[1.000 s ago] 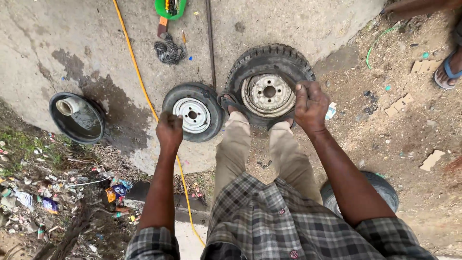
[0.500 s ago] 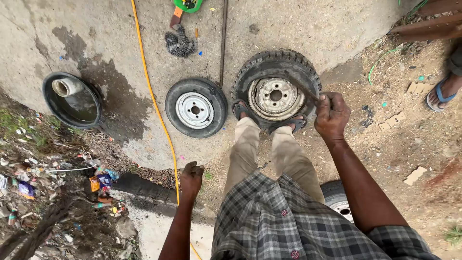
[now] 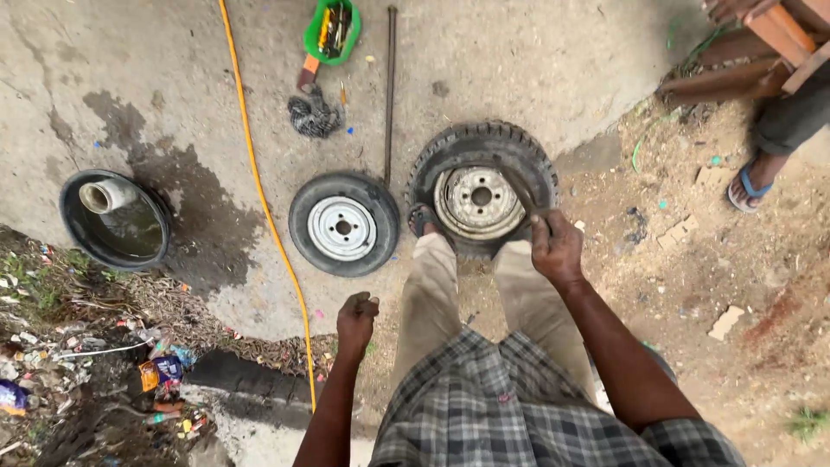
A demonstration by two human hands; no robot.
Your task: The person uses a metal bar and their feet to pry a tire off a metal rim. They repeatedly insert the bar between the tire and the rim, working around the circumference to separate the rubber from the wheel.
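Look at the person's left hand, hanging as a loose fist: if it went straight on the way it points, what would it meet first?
Probably the smaller tyre with the white rim. The left hand points up the picture toward it, with only bare concrete between them. Depth is unclear from above, so the hand might pass over it.

The right hand (image 3: 556, 249) is gripping a metal lever (image 3: 521, 195) against the treaded tyre (image 3: 482, 186); the left hand (image 3: 356, 318) is hanging free at seven o'clock.
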